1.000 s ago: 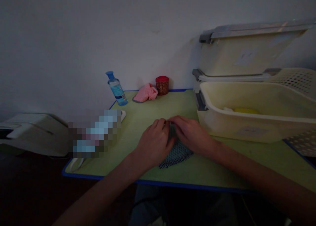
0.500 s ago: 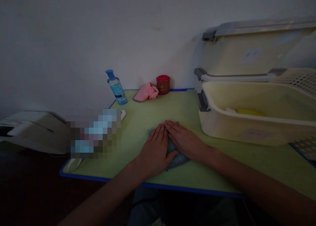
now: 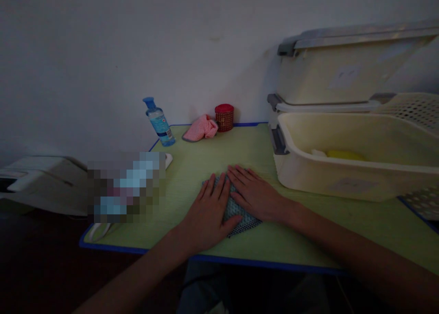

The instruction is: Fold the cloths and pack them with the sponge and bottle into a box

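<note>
A folded blue-grey checked cloth point(image 3: 240, 213) lies on the green tabletop point(image 3: 164, 218) in front of me. My left hand point(image 3: 209, 213) rests flat across its left side, fingers spread and thumb out to the right. Over its upper right part lies my right hand point(image 3: 255, 193), also flat with the fingers stretched forward. Both hands hide much of the cloth; its middle and lower corner show between them. Neither hand grips anything.
A cream bin point(image 3: 343, 177) with a yellow thing inside stands at right, before stacked bins point(image 3: 329, 76). At the back are a blue bottle point(image 3: 161, 126), a pink cloth point(image 3: 201, 128) and a red-lidded canister point(image 3: 224, 118). A blurred-out object point(image 3: 133, 181) lies left.
My hands have spread slightly apart and their fingers have opened, so more of the checked cloth shows between them. The whole view has shifted a little.
</note>
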`<act>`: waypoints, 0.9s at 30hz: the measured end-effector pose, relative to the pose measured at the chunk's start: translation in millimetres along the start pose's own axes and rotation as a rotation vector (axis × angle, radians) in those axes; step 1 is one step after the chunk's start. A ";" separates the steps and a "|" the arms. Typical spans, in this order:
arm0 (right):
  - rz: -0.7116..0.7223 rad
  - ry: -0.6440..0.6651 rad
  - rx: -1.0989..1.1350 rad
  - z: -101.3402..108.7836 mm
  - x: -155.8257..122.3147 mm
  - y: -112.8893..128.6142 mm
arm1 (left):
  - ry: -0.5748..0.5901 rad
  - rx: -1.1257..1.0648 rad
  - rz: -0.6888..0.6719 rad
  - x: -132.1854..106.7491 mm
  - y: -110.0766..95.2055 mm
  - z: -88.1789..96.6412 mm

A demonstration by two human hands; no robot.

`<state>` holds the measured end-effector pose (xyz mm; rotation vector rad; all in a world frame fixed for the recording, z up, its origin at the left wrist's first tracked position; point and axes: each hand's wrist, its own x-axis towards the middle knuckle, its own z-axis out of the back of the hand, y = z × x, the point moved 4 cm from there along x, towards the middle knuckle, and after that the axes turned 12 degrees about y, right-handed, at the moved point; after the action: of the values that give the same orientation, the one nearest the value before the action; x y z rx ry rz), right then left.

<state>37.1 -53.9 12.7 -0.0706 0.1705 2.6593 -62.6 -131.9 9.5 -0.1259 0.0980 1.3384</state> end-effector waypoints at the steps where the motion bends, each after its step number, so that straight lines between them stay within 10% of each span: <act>1: -0.002 0.007 0.000 -0.3 0.1 -0.4 | 0.003 0.005 -0.006 0.3 0.7 -0.1; 13: -0.299 0.014 0.033 5.6 10.4 -21.5 | 0.247 0.050 -0.275 57.4 33.2 21.3; 27: -0.211 -0.005 0.096 6.7 6.0 -26.8 | 0.294 -0.050 -0.320 62.9 37.2 21.7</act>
<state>44.0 -26.6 16.0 -0.0487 0.2728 2.4371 -84.6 -59.8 20.7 -0.3659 0.2815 0.9959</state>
